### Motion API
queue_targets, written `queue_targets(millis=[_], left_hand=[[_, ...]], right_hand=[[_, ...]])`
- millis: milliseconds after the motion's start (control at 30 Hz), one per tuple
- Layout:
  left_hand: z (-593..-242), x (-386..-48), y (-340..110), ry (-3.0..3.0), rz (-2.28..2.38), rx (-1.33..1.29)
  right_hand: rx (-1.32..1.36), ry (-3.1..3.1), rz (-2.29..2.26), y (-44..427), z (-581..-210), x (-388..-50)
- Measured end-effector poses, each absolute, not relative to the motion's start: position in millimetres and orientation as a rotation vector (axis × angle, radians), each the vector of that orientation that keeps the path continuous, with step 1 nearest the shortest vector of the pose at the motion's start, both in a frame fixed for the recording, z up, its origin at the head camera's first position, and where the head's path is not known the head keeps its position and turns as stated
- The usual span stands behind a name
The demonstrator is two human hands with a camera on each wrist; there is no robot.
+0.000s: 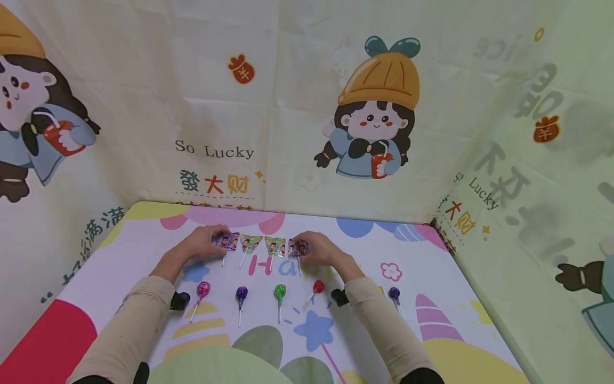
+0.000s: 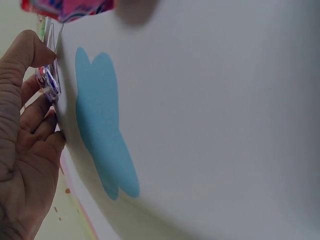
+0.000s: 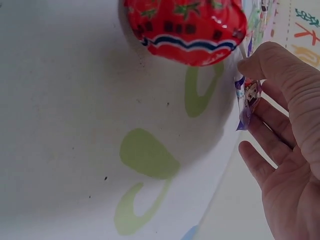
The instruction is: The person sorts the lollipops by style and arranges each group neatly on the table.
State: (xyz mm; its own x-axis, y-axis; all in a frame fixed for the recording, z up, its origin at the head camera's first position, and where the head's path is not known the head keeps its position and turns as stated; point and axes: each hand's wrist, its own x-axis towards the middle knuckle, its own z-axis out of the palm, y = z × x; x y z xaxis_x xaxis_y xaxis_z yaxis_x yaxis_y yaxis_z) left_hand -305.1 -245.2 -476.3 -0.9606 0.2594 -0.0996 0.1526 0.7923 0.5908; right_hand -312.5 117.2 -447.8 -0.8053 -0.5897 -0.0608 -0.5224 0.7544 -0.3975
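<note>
Four flat-wrapped lollipops stand in a row at the back of the table, sticks toward me. At the row's left end my left hand point(image 1: 203, 241) pinches a purple-wrapped lollipop point(image 1: 232, 241) between thumb and fingers; its wrapper point(image 2: 49, 82) shows in the left wrist view. My right hand point(image 1: 318, 248) pinches the purple-wrapped lollipop point(image 1: 292, 248) at the right end, partly hidden by the fingers. Between them lie a green-wrapped lollipop point(image 1: 250, 243) and another green-wrapped lollipop point(image 1: 275, 246), untouched by either hand.
Nearer me lie round lollipops: a pink one point(image 1: 203, 289), a purple one point(image 1: 241, 294), a green one point(image 1: 280, 291), a red one point(image 1: 318, 287) and, right of my right forearm, a dark purple one point(image 1: 394, 293). A printed cloth point(image 1: 297, 122) hangs behind the patterned table point(image 1: 360, 242).
</note>
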Motion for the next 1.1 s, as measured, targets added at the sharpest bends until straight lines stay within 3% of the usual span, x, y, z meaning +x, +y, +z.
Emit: queue_targets(millis=[1100], left_hand=[[-473.0, -303.3, -244.9, 2.821, 0.897, 0.354]], right_hand=[[-0.831, 2.762, -0.64, 118.4, -449.8, -310.9]])
